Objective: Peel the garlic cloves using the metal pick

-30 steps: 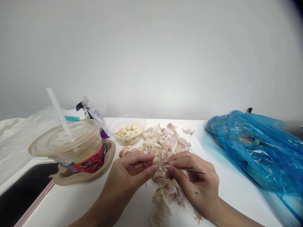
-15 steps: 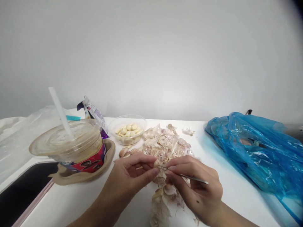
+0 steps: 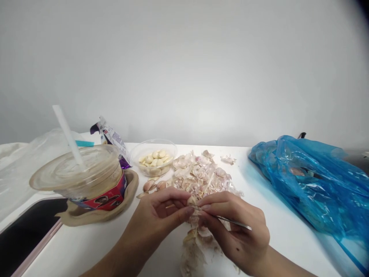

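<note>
My left hand (image 3: pixel 165 215) pinches a garlic clove (image 3: pixel 191 201) between thumb and fingertips. From the other side my right hand (image 3: pixel 238 227) grips a thin metal tool (image 3: pixel 235 222), whose tip meets the clove; the tip's shape is too small to make out. Beneath and beyond both hands spreads a heap of garlic skins (image 3: pixel 198 173). Several unpeeled garlic cloves (image 3: pixel 150 186) lie just past my left hand. A clear plastic bowl (image 3: pixel 134 156) behind them holds several peeled cloves (image 3: pixel 155 157). More papery garlic skin (image 3: pixel 191 254) sits between my forearms.
On the left, a lidded plastic cup (image 3: pixel 98 181) with a white straw (image 3: pixel 69 136) stands in a cardboard holder (image 3: pixel 129 192). A phone (image 3: pixel 31 234) lies nearer. Behind are a purple-white wrapper (image 3: pixel 113 142) and a clear bag (image 3: pixel 37 154). A blue plastic bag (image 3: pixel 311 188) fills the right side.
The view has shifted slightly. Both hands stay together at the clove, and the metal tool's handle has tipped down a little.
</note>
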A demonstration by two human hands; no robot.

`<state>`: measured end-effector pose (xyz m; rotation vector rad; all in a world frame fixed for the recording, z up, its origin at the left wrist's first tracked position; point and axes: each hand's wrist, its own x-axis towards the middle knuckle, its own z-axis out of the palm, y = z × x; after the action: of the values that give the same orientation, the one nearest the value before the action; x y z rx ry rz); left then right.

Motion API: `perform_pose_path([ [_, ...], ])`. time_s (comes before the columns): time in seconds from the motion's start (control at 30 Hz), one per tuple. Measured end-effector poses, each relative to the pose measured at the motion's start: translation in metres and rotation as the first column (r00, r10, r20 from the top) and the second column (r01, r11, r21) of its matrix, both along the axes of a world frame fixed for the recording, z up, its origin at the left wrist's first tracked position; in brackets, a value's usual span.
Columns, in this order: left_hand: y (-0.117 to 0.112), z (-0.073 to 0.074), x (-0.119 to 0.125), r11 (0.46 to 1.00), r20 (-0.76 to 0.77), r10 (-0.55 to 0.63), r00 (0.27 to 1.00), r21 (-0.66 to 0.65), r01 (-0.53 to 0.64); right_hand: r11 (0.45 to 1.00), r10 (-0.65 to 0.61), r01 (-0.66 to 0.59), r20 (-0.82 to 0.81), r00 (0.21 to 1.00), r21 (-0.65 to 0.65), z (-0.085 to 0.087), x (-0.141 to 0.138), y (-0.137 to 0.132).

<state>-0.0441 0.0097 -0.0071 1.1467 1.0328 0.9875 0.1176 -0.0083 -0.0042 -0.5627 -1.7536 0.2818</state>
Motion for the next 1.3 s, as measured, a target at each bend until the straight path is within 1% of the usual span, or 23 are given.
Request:
perform_pose_path([
  [0.07, -0.0008, 0.0012, 0.0003, 1.000, -0.006, 0.020, 1.000, -0.006, -0.020, 1.000, -0.001, 0.001, -0.001, 1.000, 0.001, -0.0008, 0.0001, 0.0003],
  [0.3, -0.0019, 0.0029, 0.0007, 1.000, 0.018, 0.012, 1.000, 0.004, -0.012, 0.999, -0.033, 0.033, -0.037, 0.999, 0.005, 0.0006, -0.0017, -0.0005],
  [0.4, -0.0020, 0.0043, 0.0013, 1.000, 0.039, 0.020, 0.999, -0.011, -0.019, 0.999, -0.040, 0.040, -0.051, 0.998, 0.002, 0.0017, -0.0021, 0.0005],
  [0.5, -0.0019, 0.0059, 0.0020, 1.000, 0.077, 0.010, 0.997, -0.025, -0.008, 0.999, -0.035, 0.035, -0.044, 0.998, -0.008, 0.0009, -0.0020, 0.0019],
  [0.6, -0.0018, 0.0068, 0.0022, 1.000, 0.082, -0.010, 0.997, -0.021, 0.012, 1.000, -0.027, 0.027, -0.035, 0.999, -0.010, -0.0003, -0.0019, 0.0026],
  [0.77, -0.0016, 0.0040, 0.0010, 1.000, 0.070, 0.007, 0.998, -0.002, -0.007, 1.000, -0.028, 0.028, -0.003, 1.000, 0.001, 0.0003, -0.0017, 0.0017],
  [0.97, -0.0015, 0.0030, 0.0005, 1.000, 0.065, -0.018, 0.998, -0.005, 0.019, 0.999, -0.045, 0.045, -0.029, 0.999, 0.005, 0.0014, -0.0017, 0.0012],
  [1.13, -0.0025, 0.0044, 0.0005, 1.000, 0.090, -0.020, 0.996, -0.006, 0.021, 0.998, -0.055, 0.055, -0.012, 0.998, 0.001, 0.0010, -0.0021, 0.0012],
  [1.3, -0.0032, 0.0025, -0.0003, 1.000, 0.111, -0.018, 0.994, 0.011, 0.017, 0.999, -0.054, 0.054, -0.004, 0.999, -0.002, -0.0001, -0.0022, 0.0003],
])
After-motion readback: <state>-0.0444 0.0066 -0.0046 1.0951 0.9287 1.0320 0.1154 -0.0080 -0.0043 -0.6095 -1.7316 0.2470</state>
